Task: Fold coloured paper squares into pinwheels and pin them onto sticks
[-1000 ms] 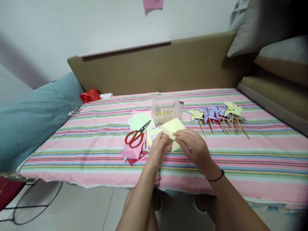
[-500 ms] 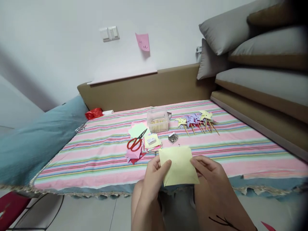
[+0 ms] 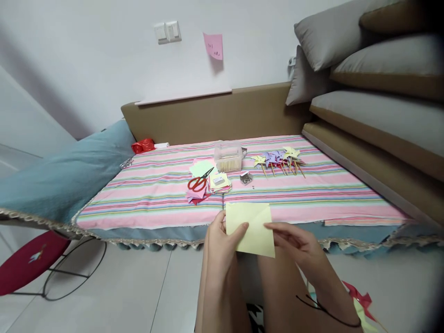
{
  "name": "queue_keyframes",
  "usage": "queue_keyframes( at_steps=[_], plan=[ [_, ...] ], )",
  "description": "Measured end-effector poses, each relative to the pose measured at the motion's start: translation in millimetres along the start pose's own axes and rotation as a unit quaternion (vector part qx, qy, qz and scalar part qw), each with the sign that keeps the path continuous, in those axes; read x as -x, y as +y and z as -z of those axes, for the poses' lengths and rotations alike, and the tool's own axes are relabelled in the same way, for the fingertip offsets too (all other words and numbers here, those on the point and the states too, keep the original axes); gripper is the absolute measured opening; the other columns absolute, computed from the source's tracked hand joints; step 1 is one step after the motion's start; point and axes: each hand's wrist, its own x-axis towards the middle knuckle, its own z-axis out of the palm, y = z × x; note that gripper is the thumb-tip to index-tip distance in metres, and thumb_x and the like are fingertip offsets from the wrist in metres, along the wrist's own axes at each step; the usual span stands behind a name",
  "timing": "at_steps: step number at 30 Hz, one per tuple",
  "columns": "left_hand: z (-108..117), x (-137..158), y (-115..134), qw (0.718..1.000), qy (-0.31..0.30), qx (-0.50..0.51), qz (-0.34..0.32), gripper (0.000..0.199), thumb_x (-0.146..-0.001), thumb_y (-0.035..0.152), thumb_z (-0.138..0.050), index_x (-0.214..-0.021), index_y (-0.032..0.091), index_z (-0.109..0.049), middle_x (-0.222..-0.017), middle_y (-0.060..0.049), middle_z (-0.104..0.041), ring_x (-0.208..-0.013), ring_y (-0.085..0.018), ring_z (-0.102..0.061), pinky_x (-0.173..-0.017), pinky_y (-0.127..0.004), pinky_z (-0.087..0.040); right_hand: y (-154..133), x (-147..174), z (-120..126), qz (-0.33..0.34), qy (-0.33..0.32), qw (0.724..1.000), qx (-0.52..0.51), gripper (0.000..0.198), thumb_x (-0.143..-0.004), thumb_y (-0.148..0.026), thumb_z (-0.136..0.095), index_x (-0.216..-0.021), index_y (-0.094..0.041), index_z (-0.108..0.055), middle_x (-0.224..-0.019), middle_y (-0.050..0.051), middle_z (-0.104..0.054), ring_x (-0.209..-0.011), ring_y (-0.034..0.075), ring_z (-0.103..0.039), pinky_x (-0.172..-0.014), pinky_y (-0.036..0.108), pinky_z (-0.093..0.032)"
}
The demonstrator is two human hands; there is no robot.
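Note:
A square sheet of pale yellow paper (image 3: 255, 238) is held up in front of my knees. Gripping its left side is my left hand (image 3: 222, 236), thumb flat on the front and fingers behind. My right hand (image 3: 298, 243) is at the right edge, one fingertip over the front; its other fingers are curled and partly hidden. Beyond the sheet, red-handled scissors (image 3: 197, 184) lie on coloured paper, beside a stack of paper squares (image 3: 224, 186) with a small white box (image 3: 218, 180) on top. A small open box of metal bits (image 3: 246, 178) stands nearby.
A clear plastic box of sticks (image 3: 229, 159) and several paper pinwheels (image 3: 277, 158) sit on the striped cloth (image 3: 138, 194). Grey cushions (image 3: 378, 106) are piled at right. A red stool (image 3: 31, 261) stands at lower left; more pinwheels (image 3: 362, 300) show at lower right.
The view has shifted, showing more floor, the stool and pinwheels at lower right. The yellow sheet has turned slightly, and my right hand's grip on its edge looks looser.

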Motion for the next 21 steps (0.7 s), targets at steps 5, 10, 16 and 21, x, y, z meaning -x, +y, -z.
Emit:
queue_keyframes(
  at_steps=[5,10,16,21],
  plan=[
    [-2,8,1,0.999,-0.027,-0.02,0.002,0.037,-0.067,0.028,-0.075,-0.099,0.015,-0.059,-0.088,-0.008,-0.072,-0.074,-0.019,-0.066,-0.063,-0.026,-0.051,4,3,4,0.024,-0.021,0.999,0.036,0.013,-0.071,-0.034,-0.076,-0.078,-0.024,-0.076,-0.083,0.006,-0.073,-0.078,0.02,-0.068,-0.068,0.027,-0.055],
    [-7,11,-4,1.0,-0.024,-0.018,-0.006,0.038,-0.068,0.027,-0.074,-0.1,0.014,-0.058,-0.093,-0.009,-0.071,-0.078,-0.019,-0.066,-0.067,-0.027,-0.051,9,6,6,0.014,0.012,1.0,0.025,0.017,-0.078,-0.039,-0.069,-0.083,-0.023,-0.074,-0.081,0.004,-0.071,-0.072,0.016,-0.066,-0.064,0.024,-0.054],
    [-9,3,-5,0.999,-0.035,-0.027,0.009,0.039,-0.069,0.031,-0.073,-0.1,0.016,-0.056,-0.095,-0.011,-0.071,-0.078,-0.021,-0.067,-0.067,-0.03,-0.051,8,8,13,-0.015,-0.041,0.998,0.054,0.018,-0.079,-0.035,-0.069,-0.092,-0.025,-0.076,-0.095,0.005,-0.074,-0.086,0.019,-0.069,-0.074,0.027,-0.056],
    [-18,24,9,0.986,0.12,-0.041,-0.112,0.041,-0.069,0.036,-0.073,-0.104,0.022,-0.058,-0.12,-0.009,-0.062,-0.115,-0.024,-0.057,-0.093,-0.035,-0.045,17,4,18,0.003,0.099,0.995,0.022,0.016,-0.071,-0.033,-0.075,-0.085,-0.026,-0.077,-0.087,0.004,-0.076,-0.081,0.02,-0.071,-0.073,0.028,-0.057]
  ],
)
